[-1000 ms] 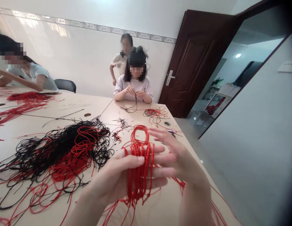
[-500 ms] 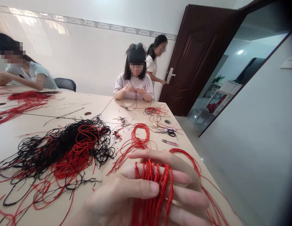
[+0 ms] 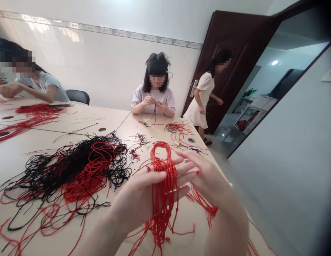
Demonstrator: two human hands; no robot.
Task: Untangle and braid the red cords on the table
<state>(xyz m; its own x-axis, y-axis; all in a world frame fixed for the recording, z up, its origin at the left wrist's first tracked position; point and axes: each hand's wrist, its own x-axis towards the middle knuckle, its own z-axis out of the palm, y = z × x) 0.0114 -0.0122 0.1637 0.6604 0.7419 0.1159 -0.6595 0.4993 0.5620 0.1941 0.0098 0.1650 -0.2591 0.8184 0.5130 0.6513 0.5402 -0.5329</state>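
Several braided red cords (image 3: 165, 192) hang over the fingers of my left hand (image 3: 144, 185), its thumb pressing on them and their knotted ends dangling above the table. Beside it, my right hand (image 3: 205, 174) has its fingertips close to the left fingers, with red strands showing at and below its palm. What its fingers hold is too small to name. A loop of red cord (image 3: 160, 144) lies on the table just beyond my hands. To the left spreads a big tangled heap of black cord (image 3: 66, 170) mixed with red cord (image 3: 82, 190).
Across the table (image 3: 114, 245), one person (image 3: 157, 92) works dark cords; another sits at the far left (image 3: 48, 85). A third person (image 3: 204, 92) stands by the brown door (image 3: 224, 35). Cord scraps (image 3: 134, 153) and a red-black coil (image 3: 178, 127) lie mid-table.
My left hand and its cords have drawn back and appear smaller. My right hand has come out from behind, on the right. The standing person has moved rightward past the door handle.
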